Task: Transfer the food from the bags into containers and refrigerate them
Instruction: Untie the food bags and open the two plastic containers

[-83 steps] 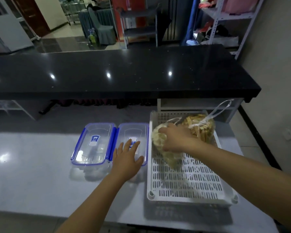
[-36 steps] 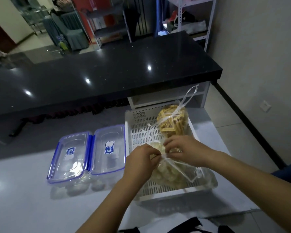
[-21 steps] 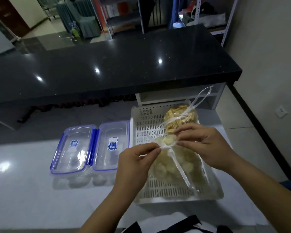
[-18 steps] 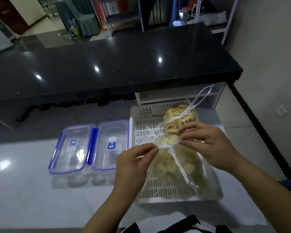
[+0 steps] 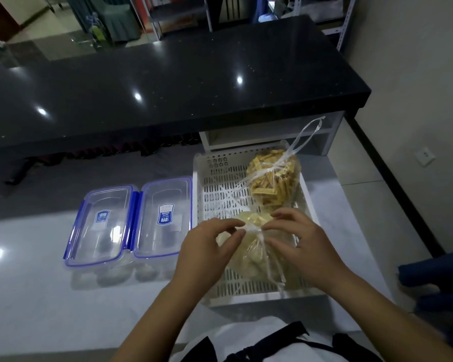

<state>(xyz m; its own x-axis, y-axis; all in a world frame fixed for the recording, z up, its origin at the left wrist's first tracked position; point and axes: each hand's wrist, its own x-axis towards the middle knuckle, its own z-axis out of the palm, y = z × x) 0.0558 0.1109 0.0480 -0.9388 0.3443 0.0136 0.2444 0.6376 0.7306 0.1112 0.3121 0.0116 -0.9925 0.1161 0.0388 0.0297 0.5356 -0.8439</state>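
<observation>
Across the lower frame, a pale surface (image 5: pixel 37 296) carries a white slotted basket (image 5: pixel 202 199) at centre right and two lidded clear containers (image 5: pixel 131 223) left of it, blue labels unreadable. Inside the basket, the left hand (image 5: pixel 207 254) and right hand (image 5: pixel 298 246) pinch the knot of the near bag (image 5: pixel 249 252), fingers (image 5: pixel 236 232) closed on its plastic; a second bag (image 5: pixel 272 178) of yellow sticks lies behind.

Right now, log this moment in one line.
step: untying near bag | left hand, right hand: pinching knot | containers: lidded | tray
</observation>
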